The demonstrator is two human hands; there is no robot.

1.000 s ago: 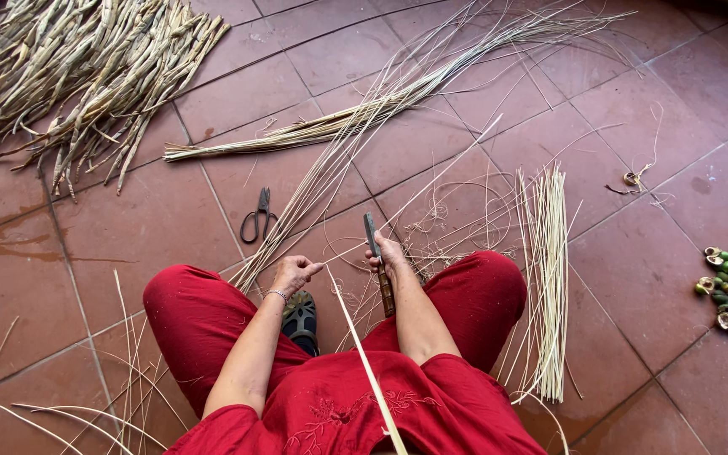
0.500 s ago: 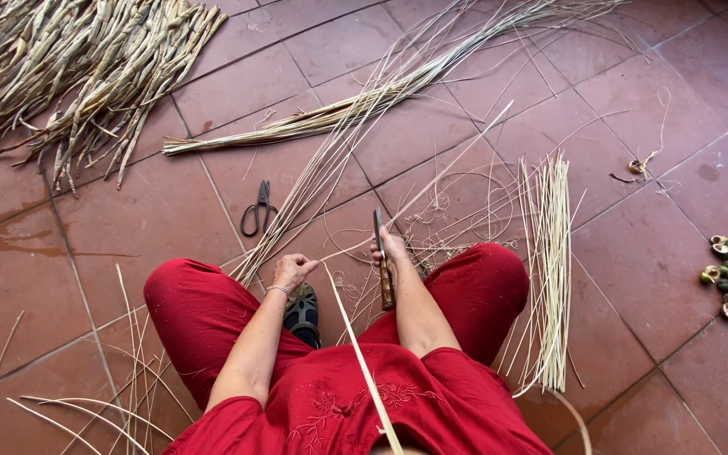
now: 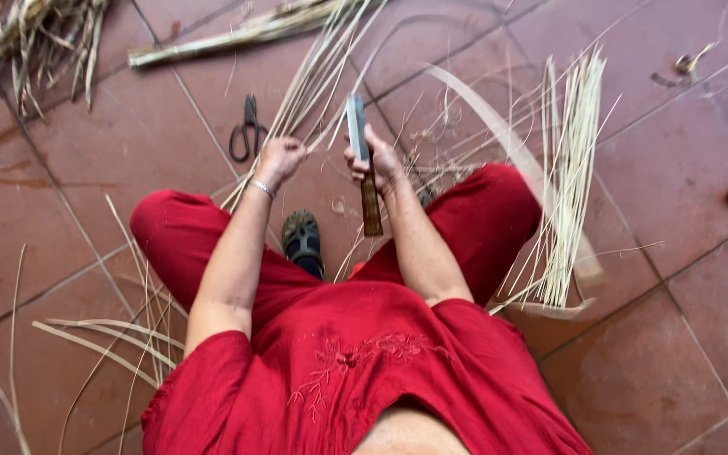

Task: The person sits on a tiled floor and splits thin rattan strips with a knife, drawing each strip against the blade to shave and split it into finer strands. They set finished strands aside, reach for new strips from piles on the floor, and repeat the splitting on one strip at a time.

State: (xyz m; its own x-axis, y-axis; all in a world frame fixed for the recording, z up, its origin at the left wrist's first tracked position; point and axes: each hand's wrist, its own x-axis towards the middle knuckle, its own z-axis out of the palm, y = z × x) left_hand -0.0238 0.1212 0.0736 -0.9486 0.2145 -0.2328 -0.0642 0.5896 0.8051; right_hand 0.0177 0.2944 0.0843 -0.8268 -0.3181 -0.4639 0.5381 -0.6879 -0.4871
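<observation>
Right hand (image 3: 378,160) closed around the knife (image 3: 362,164), now raised blade-up between the knees, left hand (image 3: 278,160) pinching thin cane strips (image 3: 313,84) off the tiled floor (image 3: 128,168), scissors (image 3: 248,128) untouched nearby.

You're decked out head to toe in bright red here: a loose short-sleeved top (image 3: 355,371) with a bit of tone-on-tone floral embroidery (image 3: 343,358) stitched across the chest, plus matching red trousers (image 3: 473,219), kinda baggy over the knees. There's a thin silvery bangle (image 3: 261,189) on your left wrist. On the one foot showing, a dark clog-style shoe (image 3: 302,242) with little holes across the top.
</observation>
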